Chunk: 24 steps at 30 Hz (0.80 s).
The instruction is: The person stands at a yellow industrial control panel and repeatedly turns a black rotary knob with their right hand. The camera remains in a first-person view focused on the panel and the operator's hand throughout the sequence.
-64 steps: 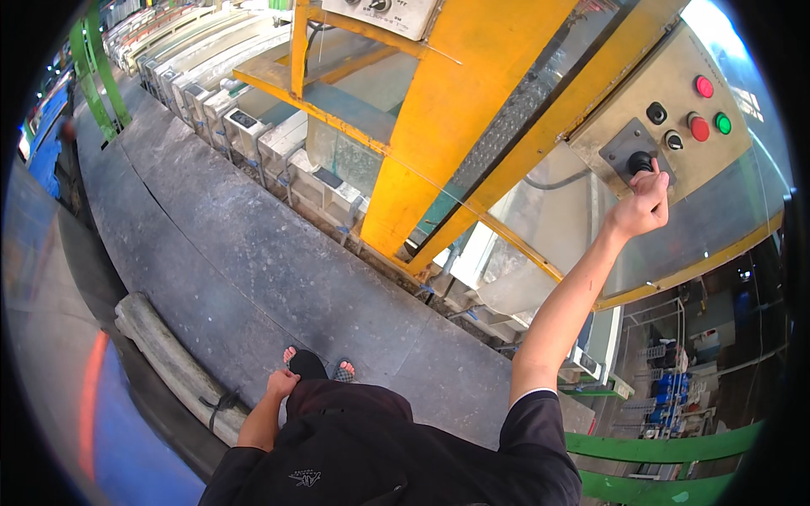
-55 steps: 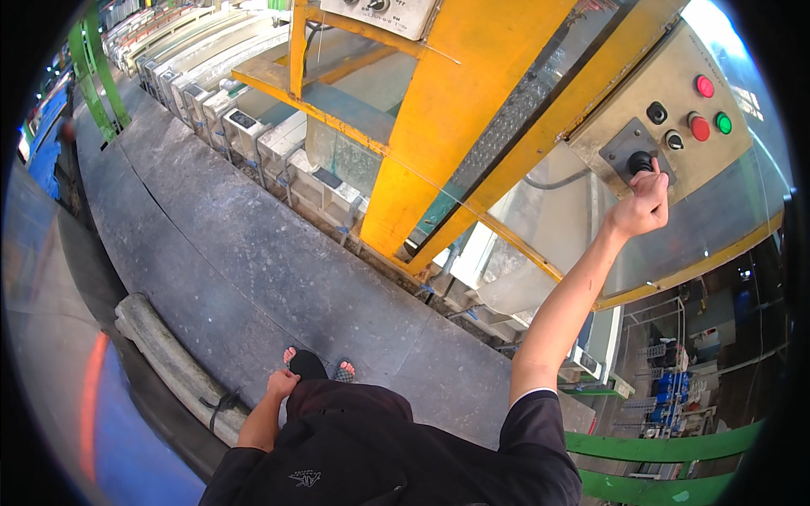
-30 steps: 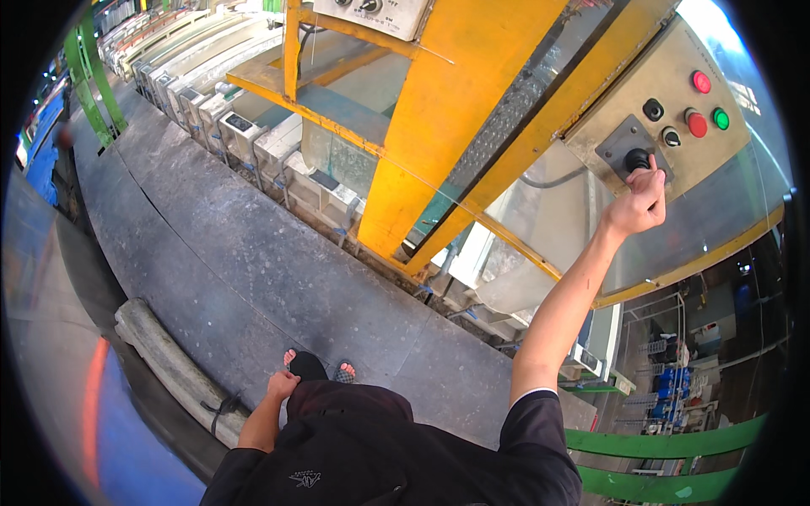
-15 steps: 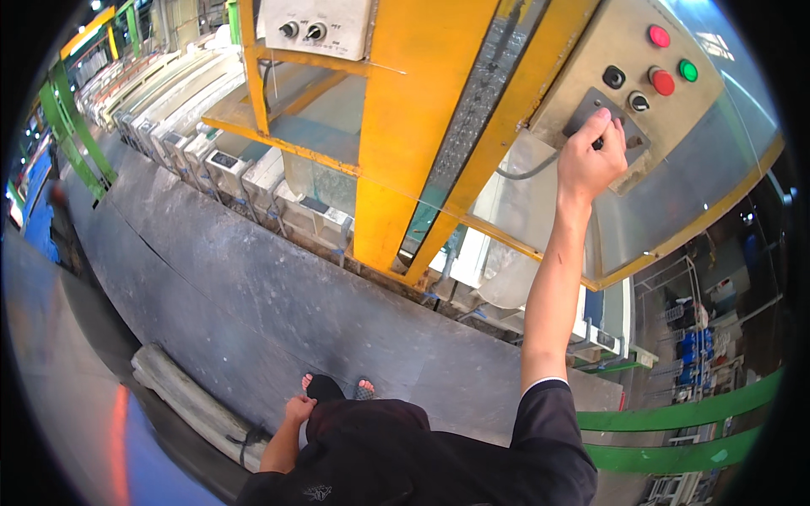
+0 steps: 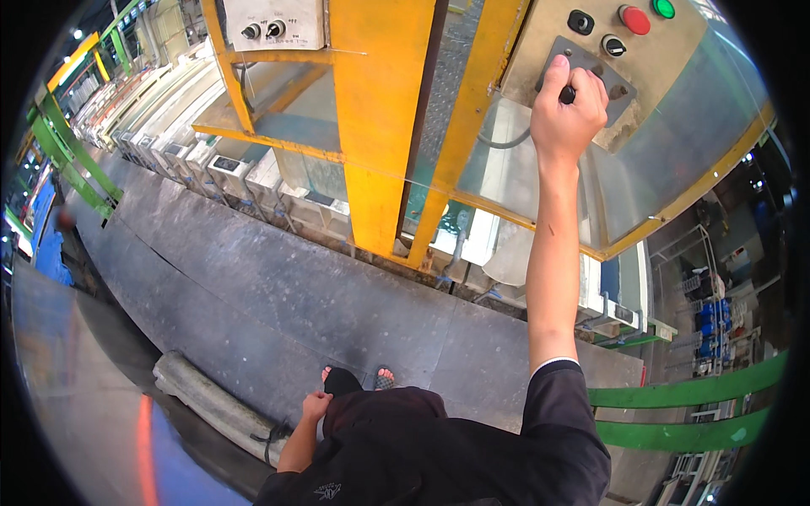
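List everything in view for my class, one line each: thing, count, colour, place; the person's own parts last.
Control panel: one, beige, upper right
Joystick: one, black, on the panel's grey plate
Red button: one, red, panel top
Green button: one, green, right of the red
Selector knob: one, black and white, below the red
Knob box: one, white, two black knobs, top
Frame: one, yellow, centre
Troughs: several, pale, along the walkway; exact count unclear
Walkway: one, grey, underfoot
Rails: two, green, lower right
Bundle: one, grey, lower left
Clothing: mostly black, bottom
Feet: two, sandalled, bottom
Right grip: one, bare, around the joystick
Left grip: one, bare, by the clothing
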Each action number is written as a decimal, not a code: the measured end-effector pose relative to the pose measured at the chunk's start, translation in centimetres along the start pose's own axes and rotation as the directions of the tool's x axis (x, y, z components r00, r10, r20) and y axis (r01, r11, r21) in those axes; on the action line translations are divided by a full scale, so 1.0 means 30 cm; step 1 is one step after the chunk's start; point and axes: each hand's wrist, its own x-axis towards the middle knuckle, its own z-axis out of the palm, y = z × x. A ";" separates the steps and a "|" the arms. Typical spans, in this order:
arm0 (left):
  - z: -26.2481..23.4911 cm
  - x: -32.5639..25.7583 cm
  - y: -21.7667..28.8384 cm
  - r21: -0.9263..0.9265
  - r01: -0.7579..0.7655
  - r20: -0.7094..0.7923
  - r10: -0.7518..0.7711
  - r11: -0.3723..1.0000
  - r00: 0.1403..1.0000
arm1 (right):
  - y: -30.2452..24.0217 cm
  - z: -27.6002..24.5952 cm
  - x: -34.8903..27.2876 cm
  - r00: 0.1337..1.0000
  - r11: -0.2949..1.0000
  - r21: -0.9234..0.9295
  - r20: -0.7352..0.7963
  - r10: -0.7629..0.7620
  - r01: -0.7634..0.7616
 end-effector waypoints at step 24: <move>0.051 -0.067 0.002 -0.152 0.118 -0.045 -0.126 0.981 0.991 | -0.169 0.239 0.007 0.981 0.988 0.131 0.167 -0.099 0.077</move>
